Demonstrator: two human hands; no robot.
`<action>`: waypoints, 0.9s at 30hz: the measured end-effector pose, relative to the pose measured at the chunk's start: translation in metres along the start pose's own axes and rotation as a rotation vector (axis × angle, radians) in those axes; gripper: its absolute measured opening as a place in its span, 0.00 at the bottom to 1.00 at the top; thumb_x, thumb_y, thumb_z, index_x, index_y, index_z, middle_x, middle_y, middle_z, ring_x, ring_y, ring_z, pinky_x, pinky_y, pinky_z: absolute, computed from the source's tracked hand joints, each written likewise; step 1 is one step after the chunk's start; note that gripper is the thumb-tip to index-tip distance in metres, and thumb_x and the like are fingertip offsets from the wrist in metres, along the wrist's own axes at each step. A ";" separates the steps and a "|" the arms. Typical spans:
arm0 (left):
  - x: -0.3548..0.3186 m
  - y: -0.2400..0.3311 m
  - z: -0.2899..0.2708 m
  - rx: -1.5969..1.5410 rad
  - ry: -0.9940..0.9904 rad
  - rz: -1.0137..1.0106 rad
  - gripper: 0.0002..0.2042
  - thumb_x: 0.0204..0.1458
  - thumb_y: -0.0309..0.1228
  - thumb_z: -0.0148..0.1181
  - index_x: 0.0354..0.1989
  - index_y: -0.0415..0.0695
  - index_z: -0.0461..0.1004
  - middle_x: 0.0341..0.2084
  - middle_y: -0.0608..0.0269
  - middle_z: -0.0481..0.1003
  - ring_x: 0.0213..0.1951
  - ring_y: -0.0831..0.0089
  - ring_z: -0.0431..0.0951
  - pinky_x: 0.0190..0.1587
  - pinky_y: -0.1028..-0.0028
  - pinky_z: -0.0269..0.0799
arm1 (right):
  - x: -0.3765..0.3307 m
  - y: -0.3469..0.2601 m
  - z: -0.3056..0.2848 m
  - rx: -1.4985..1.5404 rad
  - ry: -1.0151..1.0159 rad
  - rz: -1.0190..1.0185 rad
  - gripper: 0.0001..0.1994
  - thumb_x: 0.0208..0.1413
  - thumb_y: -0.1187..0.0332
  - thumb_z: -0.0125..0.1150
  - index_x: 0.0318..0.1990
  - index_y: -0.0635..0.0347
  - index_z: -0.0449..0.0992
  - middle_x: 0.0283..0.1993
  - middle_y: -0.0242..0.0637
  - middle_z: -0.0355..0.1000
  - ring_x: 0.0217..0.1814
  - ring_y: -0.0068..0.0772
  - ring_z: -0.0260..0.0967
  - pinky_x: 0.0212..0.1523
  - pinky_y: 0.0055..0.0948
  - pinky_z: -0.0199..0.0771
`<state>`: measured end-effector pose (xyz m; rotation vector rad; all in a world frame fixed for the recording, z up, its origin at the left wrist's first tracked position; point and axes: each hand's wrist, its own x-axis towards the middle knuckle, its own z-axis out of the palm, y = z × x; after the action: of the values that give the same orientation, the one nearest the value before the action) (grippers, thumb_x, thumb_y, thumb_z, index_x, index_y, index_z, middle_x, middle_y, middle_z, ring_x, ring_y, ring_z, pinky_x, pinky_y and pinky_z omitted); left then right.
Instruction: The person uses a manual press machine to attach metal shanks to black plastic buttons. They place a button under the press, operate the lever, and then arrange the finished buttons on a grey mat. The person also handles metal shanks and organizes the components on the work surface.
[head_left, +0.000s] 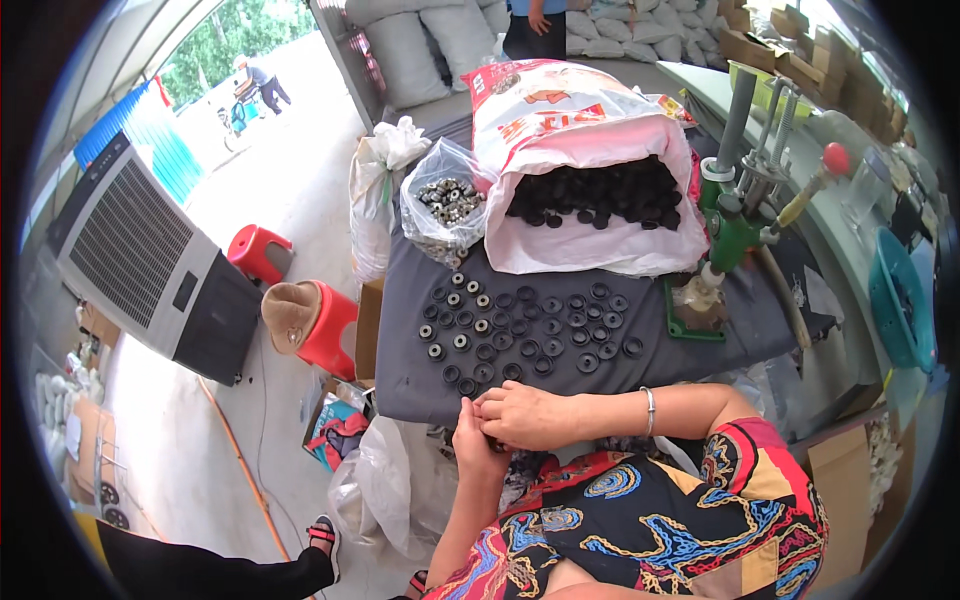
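Observation:
My left hand [474, 438] and my right hand [524, 413] meet at the table's front edge, fingers closed together. Something small and dark shows under them, too hidden to name. Just beyond lie several loose rows of black round caps [552, 347], some with a silver metal ring [460, 341] set in them. Behind these, a large white and red woven sack [600, 250] lies with its mouth toward me, full of black caps [600, 195]. To its left stands a clear plastic bag [420, 240] of small metal rings [448, 200].
A green hand press [735, 235] with a red-knobbed lever stands on the table's right. Beyond it is a teal basket [900, 300]. On the left are red stools [333, 330], one topped by a hat [290, 318], and an air cooler [140, 260]. A person [537, 25] stands at the back.

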<state>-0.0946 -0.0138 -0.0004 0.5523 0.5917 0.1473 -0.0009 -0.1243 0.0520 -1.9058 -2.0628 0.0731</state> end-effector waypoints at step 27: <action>-0.009 -0.008 0.020 0.149 -0.048 0.159 0.15 0.64 0.44 0.49 0.34 0.44 0.72 0.21 0.69 0.74 0.18 0.82 0.71 0.14 0.81 0.61 | -0.014 0.005 0.006 -0.152 0.433 0.163 0.18 0.37 0.71 0.65 0.39 0.68 0.74 0.32 0.38 0.68 0.33 0.38 0.72 0.30 0.32 0.76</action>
<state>-0.0912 -0.0324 0.0133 0.7457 0.5141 0.2406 0.0029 -0.1364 0.0423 -1.9628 -1.6638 -0.4313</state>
